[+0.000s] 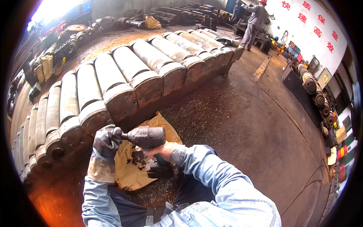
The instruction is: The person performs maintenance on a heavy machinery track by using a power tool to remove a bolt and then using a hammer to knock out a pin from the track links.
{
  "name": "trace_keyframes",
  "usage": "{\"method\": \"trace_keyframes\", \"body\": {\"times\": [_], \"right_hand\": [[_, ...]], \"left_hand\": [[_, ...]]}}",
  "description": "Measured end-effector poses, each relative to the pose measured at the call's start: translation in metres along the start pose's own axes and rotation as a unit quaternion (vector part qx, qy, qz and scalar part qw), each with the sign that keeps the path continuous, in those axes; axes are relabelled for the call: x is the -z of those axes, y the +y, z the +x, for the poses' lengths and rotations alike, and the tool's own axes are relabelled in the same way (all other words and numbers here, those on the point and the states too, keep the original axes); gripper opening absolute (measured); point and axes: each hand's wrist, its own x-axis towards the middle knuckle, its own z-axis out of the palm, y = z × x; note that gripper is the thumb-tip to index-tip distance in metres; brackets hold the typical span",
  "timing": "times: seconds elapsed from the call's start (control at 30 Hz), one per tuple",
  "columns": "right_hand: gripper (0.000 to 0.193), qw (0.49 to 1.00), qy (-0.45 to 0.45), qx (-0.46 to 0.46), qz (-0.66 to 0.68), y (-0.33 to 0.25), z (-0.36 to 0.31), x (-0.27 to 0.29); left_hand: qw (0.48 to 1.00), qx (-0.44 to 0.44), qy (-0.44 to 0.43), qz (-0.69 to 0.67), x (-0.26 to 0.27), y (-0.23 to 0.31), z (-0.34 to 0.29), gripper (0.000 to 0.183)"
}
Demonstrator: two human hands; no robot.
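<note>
My right hand (162,151), bare, is wrapped round the handle of a dark cordless impact wrench (148,137). Its battery block sits below the grip, and its nose points left toward the row of metal blocks. My left hand (107,140), in a dark glove with a pale cuff, is closed at the wrench's nose, around the socket end; the fingers hide what exactly they pinch. Just beyond the hands stands a long row of heavy steel blocks (120,99) with rounded tops, some with round holes in their near faces. A crumpled yellow sack (126,172) lies beneath the wrench.
Gravel-like debris (210,113) is scattered on the brown floor right of the sack. Along the right wall sit cylindrical metal parts (308,83) on a dark bench. At the back, a person in grey overalls (254,24) stands by machinery. Orange light glows at lower left.
</note>
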Motion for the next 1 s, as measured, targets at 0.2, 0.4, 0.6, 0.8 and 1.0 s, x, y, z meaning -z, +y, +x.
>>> {"method": "trace_keyframes", "body": {"times": [0.2, 0.4, 0.6, 0.8, 1.0], "right_hand": [[0.041, 0.995, 0.101, -0.007, -0.022, -0.001, -0.001, -0.007], [0.033, 0.983, 0.165, 0.06, 0.056, 0.004, 0.032, -0.022], [0.034, 0.973, 0.214, 0.082, 0.003, 0.005, 0.082, -0.016], [0.033, 0.968, 0.237, 0.084, 0.009, 0.016, 0.124, -0.015], [0.038, 0.963, 0.242, 0.106, 0.054, 0.024, 0.156, -0.022]], "left_hand": [[0.999, -0.003, 0.031, -0.031, -0.002, -0.005, -0.004, 0.011], [0.932, 0.234, -0.193, 0.197, -0.001, -0.016, -0.026, 0.038], [0.914, 0.27, -0.235, 0.19, 0.005, -0.014, -0.02, 0.035], [0.884, 0.317, -0.273, 0.21, 0.022, -0.014, -0.005, 0.04], [0.922, 0.29, -0.199, 0.163, 0.031, -0.034, -0.014, 0.034]]}}
